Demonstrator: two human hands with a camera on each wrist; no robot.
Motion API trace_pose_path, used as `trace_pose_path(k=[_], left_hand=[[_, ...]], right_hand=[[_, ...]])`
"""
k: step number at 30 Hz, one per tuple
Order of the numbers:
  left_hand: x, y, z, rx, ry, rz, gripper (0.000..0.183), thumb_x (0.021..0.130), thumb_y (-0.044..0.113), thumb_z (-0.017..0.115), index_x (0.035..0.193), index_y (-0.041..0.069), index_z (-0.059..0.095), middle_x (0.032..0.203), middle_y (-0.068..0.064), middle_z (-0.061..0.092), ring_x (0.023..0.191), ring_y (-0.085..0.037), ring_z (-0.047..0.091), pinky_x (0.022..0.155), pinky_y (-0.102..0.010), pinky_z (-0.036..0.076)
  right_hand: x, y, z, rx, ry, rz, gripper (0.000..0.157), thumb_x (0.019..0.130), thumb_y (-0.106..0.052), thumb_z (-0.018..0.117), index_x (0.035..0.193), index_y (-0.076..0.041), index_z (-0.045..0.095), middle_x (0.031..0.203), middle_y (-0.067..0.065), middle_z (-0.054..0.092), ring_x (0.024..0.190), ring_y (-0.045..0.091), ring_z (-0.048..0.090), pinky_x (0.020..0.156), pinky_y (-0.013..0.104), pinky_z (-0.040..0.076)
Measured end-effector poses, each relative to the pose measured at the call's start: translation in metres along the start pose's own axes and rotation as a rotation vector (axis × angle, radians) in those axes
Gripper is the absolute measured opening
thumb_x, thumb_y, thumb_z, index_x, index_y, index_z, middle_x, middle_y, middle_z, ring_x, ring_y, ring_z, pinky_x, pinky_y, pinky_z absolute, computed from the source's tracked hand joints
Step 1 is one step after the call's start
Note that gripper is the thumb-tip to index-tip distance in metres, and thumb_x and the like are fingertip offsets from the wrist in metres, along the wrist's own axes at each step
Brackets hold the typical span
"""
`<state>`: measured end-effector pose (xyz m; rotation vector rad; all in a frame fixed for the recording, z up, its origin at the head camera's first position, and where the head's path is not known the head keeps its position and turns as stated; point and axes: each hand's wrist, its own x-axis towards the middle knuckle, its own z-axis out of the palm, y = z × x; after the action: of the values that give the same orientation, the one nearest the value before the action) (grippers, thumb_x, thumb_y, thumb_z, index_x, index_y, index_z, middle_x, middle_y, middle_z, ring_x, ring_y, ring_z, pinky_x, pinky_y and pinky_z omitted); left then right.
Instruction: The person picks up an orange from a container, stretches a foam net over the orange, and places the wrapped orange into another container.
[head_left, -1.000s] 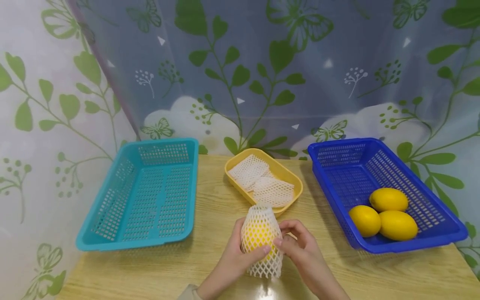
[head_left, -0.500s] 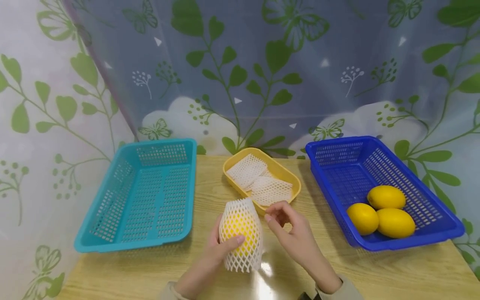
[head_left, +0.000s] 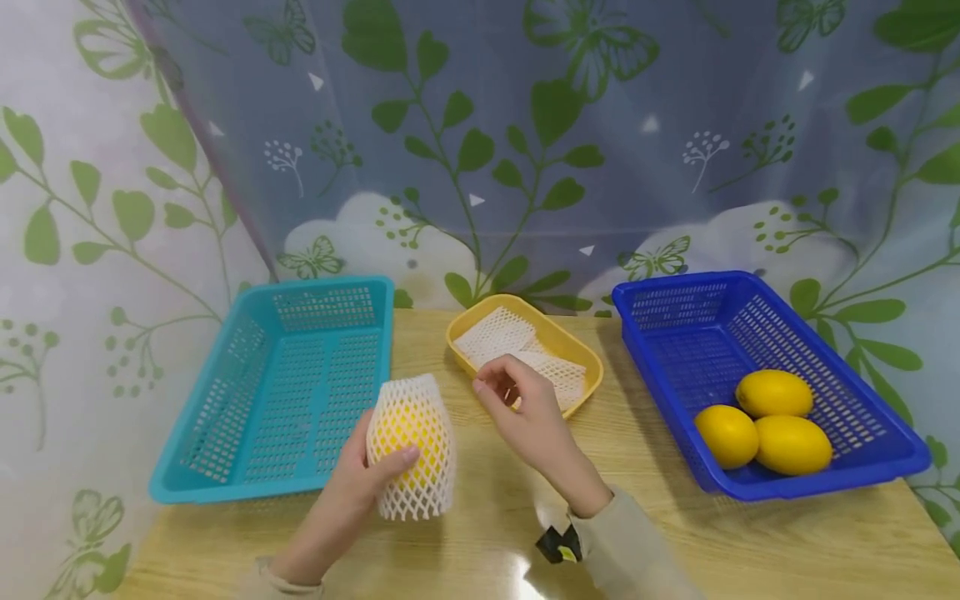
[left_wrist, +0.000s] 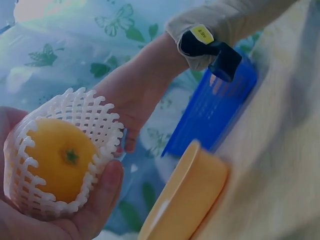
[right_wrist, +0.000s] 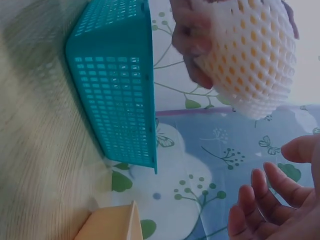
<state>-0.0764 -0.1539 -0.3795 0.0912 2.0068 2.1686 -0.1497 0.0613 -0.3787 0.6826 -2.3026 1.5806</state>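
In the head view my left hand [head_left: 358, 477] grips a lemon [left_wrist: 57, 165] wrapped in a white foam net sleeve [head_left: 420, 492], its thumb lying across the front. The sleeve reaches past the fruit at both ends. Seen from the left wrist, the lemon's stem end with a small green star shows through the sleeve's open mouth. My right hand [head_left: 528, 408] holds nothing; its fingers are loosely bent, over the near edge of the yellow tray [head_left: 468, 312]. The held lemon is beside the right rim of the teal basket [head_left: 386, 350].
Flat white foam nets [head_left: 495, 333] lie in the yellow tray. At right, a blue basket [head_left: 667, 408] holds three bare lemons [head_left: 793, 445]. The baskets and tray stand on a wooden table [head_left: 480, 533], with a patterned curtain [head_left: 480, 100] behind. A black strap [head_left: 557, 543] is at my right cuff.
My right hand has let go of the net-wrapped lemon and moved up and left toward the yellow tray. My left hand has carried the lemon leftward to the teal basket's side.
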Motion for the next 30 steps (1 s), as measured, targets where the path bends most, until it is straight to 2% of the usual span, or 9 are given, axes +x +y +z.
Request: trace_pose_path(k=[5, 10, 17, 22, 27, 30], left_hand=[[0.004, 0.013, -0.027, 0.083, 0.039, 0.025, 0.051, 0.089, 0.016, 0.059, 0.132, 0.009, 0.032, 0.109, -0.019, 0.053, 0.092, -0.027, 0.063, 0.077, -0.040, 0.053], [0.016, 0.024, -0.060, 0.135, 0.091, 0.045, 0.051, 0.095, 0.023, 0.054, 0.135, 0.010, 0.026, 0.113, -0.014, 0.051, 0.094, -0.020, 0.062, 0.078, -0.034, 0.053], [0.044, 0.032, -0.106, 0.168, 0.193, 0.050, 0.049, 0.094, 0.030, 0.057, 0.129, 0.011, 0.028, 0.108, -0.006, 0.052, 0.089, -0.012, 0.061, 0.075, -0.027, 0.052], [0.069, 0.032, -0.135, 0.272, 0.225, 0.044, 0.042, 0.092, 0.038, 0.057, 0.121, 0.013, 0.041, 0.099, -0.002, 0.059, 0.082, -0.011, 0.062, 0.070, -0.028, 0.053], [0.087, 0.027, -0.158, 0.379, 0.241, 0.024, 0.040, 0.092, 0.046, 0.054, 0.115, 0.014, 0.050, 0.090, 0.001, 0.065, 0.077, -0.012, 0.065, 0.067, -0.029, 0.053], [0.089, 0.031, -0.162, 0.408, 0.237, 0.008, 0.040, 0.092, 0.045, 0.053, 0.113, 0.011, 0.052, 0.088, -0.001, 0.066, 0.075, -0.014, 0.065, 0.067, -0.030, 0.053]], right_hand=[[0.021, 0.006, 0.020, -0.027, -0.020, 0.001, 0.004, 0.091, -0.020, 0.060, 0.093, -0.016, 0.061, 0.076, -0.007, 0.056, 0.065, 0.008, 0.051, 0.055, 0.025, 0.045], [0.039, 0.007, 0.042, -0.092, -0.041, 0.000, 0.006, 0.091, -0.019, 0.058, 0.093, -0.014, 0.061, 0.077, -0.005, 0.056, 0.064, 0.010, 0.051, 0.057, 0.024, 0.045], [0.055, 0.013, 0.073, -0.308, -0.024, 0.014, 0.015, 0.090, -0.028, 0.057, 0.096, -0.015, 0.058, 0.079, 0.000, 0.054, 0.068, 0.013, 0.049, 0.058, 0.024, 0.040], [0.061, 0.022, 0.094, -0.468, -0.029, -0.017, 0.022, 0.090, -0.035, 0.054, 0.096, -0.013, 0.053, 0.086, 0.000, 0.054, 0.073, 0.013, 0.048, 0.063, 0.028, 0.040], [0.063, 0.029, 0.113, -0.620, -0.096, -0.019, 0.034, 0.093, -0.047, 0.046, 0.102, -0.014, 0.047, 0.098, -0.001, 0.050, 0.086, 0.015, 0.047, 0.070, 0.029, 0.039], [0.062, 0.030, 0.121, -0.677, -0.143, -0.008, 0.039, 0.093, -0.053, 0.041, 0.104, -0.016, 0.046, 0.102, -0.001, 0.048, 0.089, 0.016, 0.045, 0.073, 0.030, 0.038]])
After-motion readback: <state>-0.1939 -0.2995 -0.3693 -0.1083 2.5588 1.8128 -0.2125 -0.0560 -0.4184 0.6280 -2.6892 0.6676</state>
